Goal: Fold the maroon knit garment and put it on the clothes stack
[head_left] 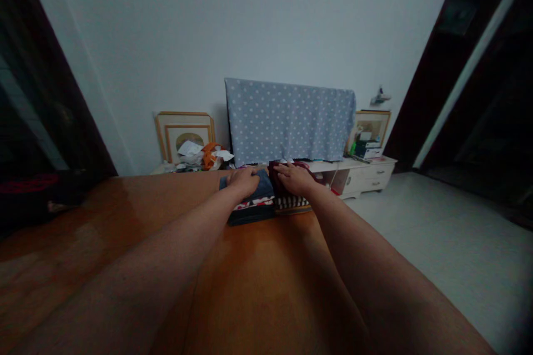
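Observation:
Two low stacks of folded clothes sit side by side toward the far end of a brown wooden table (245, 277). My left hand (244, 182) lies on the left stack, touching a blue-grey folded garment (263, 184) on top. Under that garment show a white, red and black patterned piece (255, 203) and a dark piece (252, 215). My right hand (296, 178), its fingers spread, rests flat on a dark red folded garment (275, 180) topping the right stack. Beneath it are a black-and-white striped piece (291, 201) and a brownish piece (293, 210).
Behind the table, a white cabinet (370, 175) carries a wide panel-like object under a grey-blue dotted cloth (287, 122). Framed pictures (185, 116) and clutter flank it. Dark items (37, 199) lie at the table's left. Pale floor (449, 233) stretches along the right.

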A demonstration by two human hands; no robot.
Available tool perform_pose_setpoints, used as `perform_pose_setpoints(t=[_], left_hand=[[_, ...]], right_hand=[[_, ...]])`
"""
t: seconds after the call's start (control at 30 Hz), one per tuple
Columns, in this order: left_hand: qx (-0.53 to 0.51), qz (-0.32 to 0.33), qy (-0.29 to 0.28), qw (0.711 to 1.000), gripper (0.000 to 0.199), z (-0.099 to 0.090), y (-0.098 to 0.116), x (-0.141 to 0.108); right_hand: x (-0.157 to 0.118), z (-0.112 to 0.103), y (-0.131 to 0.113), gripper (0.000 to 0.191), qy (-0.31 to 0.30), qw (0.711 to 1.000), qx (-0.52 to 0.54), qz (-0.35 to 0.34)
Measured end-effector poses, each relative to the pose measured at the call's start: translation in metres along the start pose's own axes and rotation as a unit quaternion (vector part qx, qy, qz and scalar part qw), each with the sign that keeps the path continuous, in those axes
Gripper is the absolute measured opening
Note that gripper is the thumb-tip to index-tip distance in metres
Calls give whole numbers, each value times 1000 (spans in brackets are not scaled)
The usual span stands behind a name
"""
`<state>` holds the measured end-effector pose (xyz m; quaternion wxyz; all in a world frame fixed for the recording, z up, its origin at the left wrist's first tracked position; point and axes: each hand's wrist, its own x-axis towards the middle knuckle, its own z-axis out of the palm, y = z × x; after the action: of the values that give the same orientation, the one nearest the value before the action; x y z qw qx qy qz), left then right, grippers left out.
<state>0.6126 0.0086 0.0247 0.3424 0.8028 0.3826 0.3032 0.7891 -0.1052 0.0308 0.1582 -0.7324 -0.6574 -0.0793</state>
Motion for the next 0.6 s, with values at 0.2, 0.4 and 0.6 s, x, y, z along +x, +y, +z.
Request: perform_pose_setpoints(t=[0.2, 0.4, 0.6], left_hand=[[7, -4, 19, 1000, 15, 5, 1, 4], [65, 19, 14, 998, 15, 4, 3, 8], [52, 49, -20, 997, 20, 1, 10, 6]], right_hand=[[-10, 11, -11, 48, -1, 1000, -21, 5], [-14, 10, -18, 47, 1, 999, -34, 3], [-6, 6, -15, 46, -16, 999, -30, -2]])
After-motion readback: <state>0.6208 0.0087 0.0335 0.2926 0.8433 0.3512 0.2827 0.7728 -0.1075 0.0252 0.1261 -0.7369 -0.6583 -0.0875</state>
